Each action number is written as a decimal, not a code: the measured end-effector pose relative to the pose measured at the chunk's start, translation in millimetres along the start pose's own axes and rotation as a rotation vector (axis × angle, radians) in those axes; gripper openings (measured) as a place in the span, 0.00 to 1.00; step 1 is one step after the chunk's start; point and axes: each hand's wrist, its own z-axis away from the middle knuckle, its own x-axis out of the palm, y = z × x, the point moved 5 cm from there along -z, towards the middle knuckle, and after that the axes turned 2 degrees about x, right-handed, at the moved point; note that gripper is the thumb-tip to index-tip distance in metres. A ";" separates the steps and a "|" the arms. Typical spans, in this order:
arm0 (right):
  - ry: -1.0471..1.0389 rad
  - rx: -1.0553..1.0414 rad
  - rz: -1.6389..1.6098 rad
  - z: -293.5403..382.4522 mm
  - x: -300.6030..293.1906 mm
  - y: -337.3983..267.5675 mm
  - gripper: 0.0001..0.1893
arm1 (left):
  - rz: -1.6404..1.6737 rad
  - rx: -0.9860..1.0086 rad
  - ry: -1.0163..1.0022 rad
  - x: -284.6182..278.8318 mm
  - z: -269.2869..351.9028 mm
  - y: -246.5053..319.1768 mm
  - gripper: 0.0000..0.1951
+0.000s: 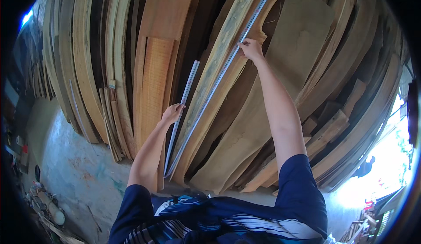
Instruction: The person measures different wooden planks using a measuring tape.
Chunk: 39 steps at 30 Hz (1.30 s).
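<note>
A long white tape measure blade (217,79) with printed marks runs up along a live-edge wooden slab (227,50). It bends near the floor and comes back up as a second length (189,83). My right hand (251,49) pinches the blade against the slab, thumb and fingers closed on it. Lower and further left, my left hand (173,112) grips the second length, whose upper end sticks out above the fingers. The top of the long length leaves the view.
Many upright planks (158,70) and broad slabs (289,43) lean in a row. Thin wooden strips (111,125) stand at the left, short offcuts (329,129) at the right. Scrap wood (49,208) lies on the concrete floor (82,168). Bright daylight enters at the right.
</note>
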 end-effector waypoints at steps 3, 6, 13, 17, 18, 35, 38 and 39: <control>-0.073 -0.115 -0.094 -9.5 16.6 -38.7 0.17 | -0.196 0.251 0.211 -25.8 -5.5 0.1 0.20; 0.104 -0.176 0.133 -21.9 -4.5 1.6 0.17 | -0.005 0.259 0.201 13.9 -11.1 41.5 0.16; -0.046 -0.210 -0.088 -9.5 5.6 -15.4 0.11 | 0.044 0.278 0.140 16.5 -15.6 41.5 0.14; -0.079 -0.174 -0.143 -1.0 2.3 -22.8 0.10 | 0.063 0.290 0.194 24.5 -22.0 32.8 0.14; -0.081 -0.162 -0.141 -1.8 0.2 -23.8 0.10 | 0.074 0.301 0.187 26.5 -24.9 32.2 0.14; -0.034 -0.207 -0.167 -7.9 11.5 -16.4 0.09 | 0.249 0.333 0.286 66.2 -31.8 12.1 0.11; -0.043 -0.145 -0.119 -5.2 -4.3 -9.5 0.12 | 0.266 0.295 0.254 75.1 -34.8 20.3 0.12; -0.016 -0.160 -0.113 -3.8 -10.3 -7.1 0.12 | 0.267 0.297 0.217 76.9 -34.7 26.3 0.12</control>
